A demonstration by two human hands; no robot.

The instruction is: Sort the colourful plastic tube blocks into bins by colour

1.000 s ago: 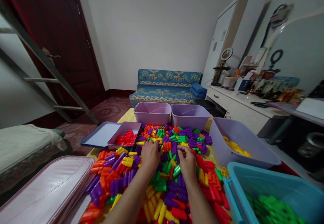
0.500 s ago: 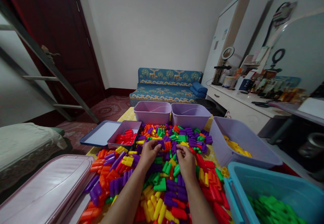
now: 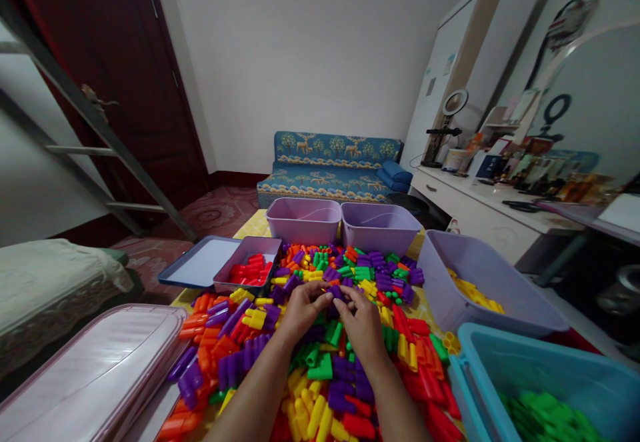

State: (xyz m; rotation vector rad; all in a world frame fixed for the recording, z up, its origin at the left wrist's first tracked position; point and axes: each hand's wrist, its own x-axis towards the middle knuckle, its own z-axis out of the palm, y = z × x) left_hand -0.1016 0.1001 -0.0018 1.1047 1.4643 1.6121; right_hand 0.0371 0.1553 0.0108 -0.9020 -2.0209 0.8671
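While half a second ago the hands sit apart, now the left hand (image 3: pixel 304 310) and right hand (image 3: pixel 363 327) have come together over the pile, tips meeting at a purple piece (image 3: pixel 335 291). So the work is now two-handed, both sets of fingers on one small spot.

Left: fingers curled, thumb drawn up near them, nearly closed on the purple piece. Right: fingers bent, thumb close to the index; can't tell whether it grips the same piece or one of its own. The purple piece lies between the two hands, at the left fingertips and just beside the right ones.

Green pieces (image 3: pixel 320 367) lie below, between the forearms; yellow pieces (image 3: pixel 369 288) just beyond the right hand. Red pieces (image 3: pixel 251 270) sit in a shallow box (image 3: pixel 267 247), left of the hands.
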